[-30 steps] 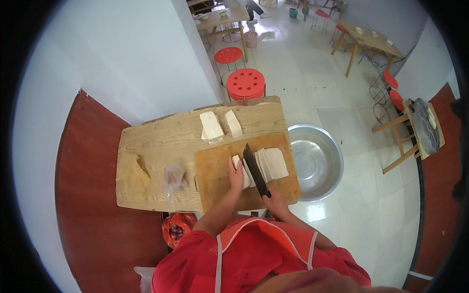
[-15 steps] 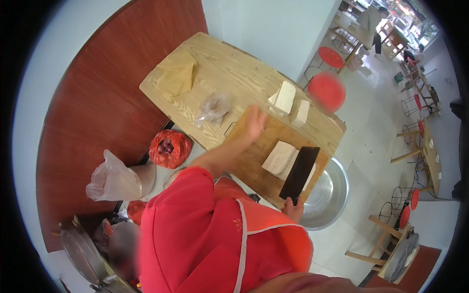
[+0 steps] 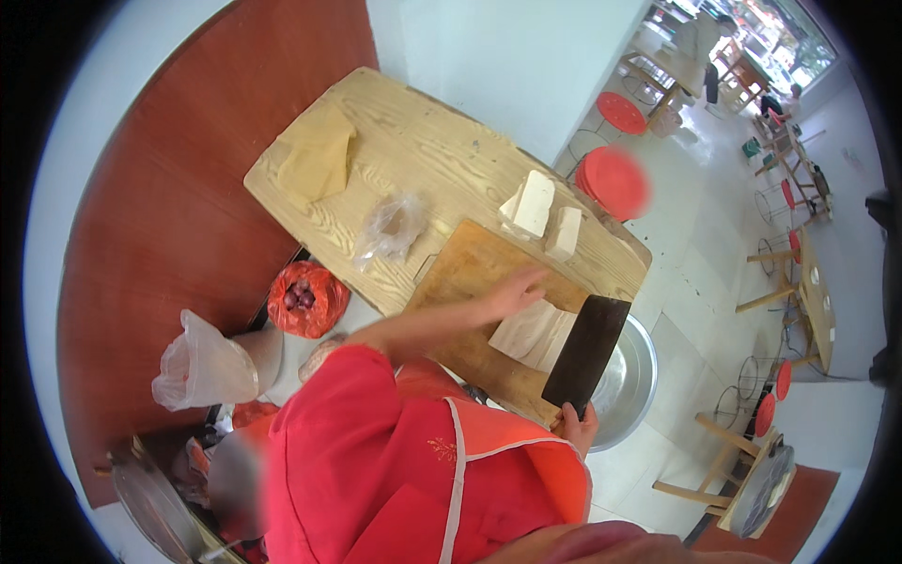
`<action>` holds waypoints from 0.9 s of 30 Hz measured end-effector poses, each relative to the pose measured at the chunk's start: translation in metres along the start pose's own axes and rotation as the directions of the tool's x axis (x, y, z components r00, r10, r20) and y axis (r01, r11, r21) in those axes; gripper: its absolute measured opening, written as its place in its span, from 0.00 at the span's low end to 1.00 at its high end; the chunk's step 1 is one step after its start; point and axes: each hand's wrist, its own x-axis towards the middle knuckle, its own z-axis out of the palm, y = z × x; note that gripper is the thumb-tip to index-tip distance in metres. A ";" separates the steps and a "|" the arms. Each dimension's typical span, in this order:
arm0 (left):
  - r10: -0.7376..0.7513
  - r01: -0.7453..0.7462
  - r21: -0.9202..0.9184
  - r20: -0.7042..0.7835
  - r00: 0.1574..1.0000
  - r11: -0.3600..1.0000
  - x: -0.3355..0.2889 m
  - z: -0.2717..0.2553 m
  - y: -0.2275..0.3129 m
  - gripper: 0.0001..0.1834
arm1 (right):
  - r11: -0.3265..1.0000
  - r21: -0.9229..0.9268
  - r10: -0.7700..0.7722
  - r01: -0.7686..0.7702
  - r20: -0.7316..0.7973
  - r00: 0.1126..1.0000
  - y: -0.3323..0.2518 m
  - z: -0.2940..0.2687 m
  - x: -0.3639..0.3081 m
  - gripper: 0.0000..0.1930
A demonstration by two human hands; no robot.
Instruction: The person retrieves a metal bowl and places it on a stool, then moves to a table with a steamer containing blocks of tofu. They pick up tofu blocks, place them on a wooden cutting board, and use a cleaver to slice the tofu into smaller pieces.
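Observation:
A pale white block that looks like tofu lies on a wooden cutting board, with lines visible across its top. Over its far left corner is my left hand, fingers partly stretched out and holding nothing; I cannot tell if it touches the block. My right hand grips the handle of a dark, broad-bladed cleaver at the board's right end. The blade hides the right part of the block. Beyond the board, more pale blocks and a single one stand on the wooden table.
A metal basin sits right of the board, lower down. On the table lie a clear plastic bag and a tan cloth. Red stools stand beyond the table's far right edge. To the left are a red bag and a lined bin.
My left hand has come back toward me, from the board's far side to the pale block. The cleaver has shifted slightly and now hides the block's right end. The view has moved a little.

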 end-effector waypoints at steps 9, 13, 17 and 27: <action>-0.163 0.164 0.011 -0.068 0.984 0.986 -0.072 0.044 -0.019 0.32 | 0.996 0.074 0.063 -0.058 -0.070 0.996 0.031 -0.015 -0.005 0.07; -0.119 0.131 0.071 -0.156 0.981 0.989 -0.059 0.057 -0.010 0.34 | 0.994 0.101 0.055 -0.050 -0.041 0.998 0.036 -0.024 -0.006 0.07; -0.119 0.147 0.117 -0.219 0.968 0.982 -0.051 0.073 0.001 0.36 | 0.996 0.092 0.019 -0.016 -0.034 0.999 0.036 -0.030 -0.011 0.07; -0.215 0.269 0.339 -0.187 0.958 0.902 -0.051 0.074 0.022 0.43 | 0.994 0.105 0.007 -0.003 -0.038 0.999 0.046 -0.028 -0.028 0.07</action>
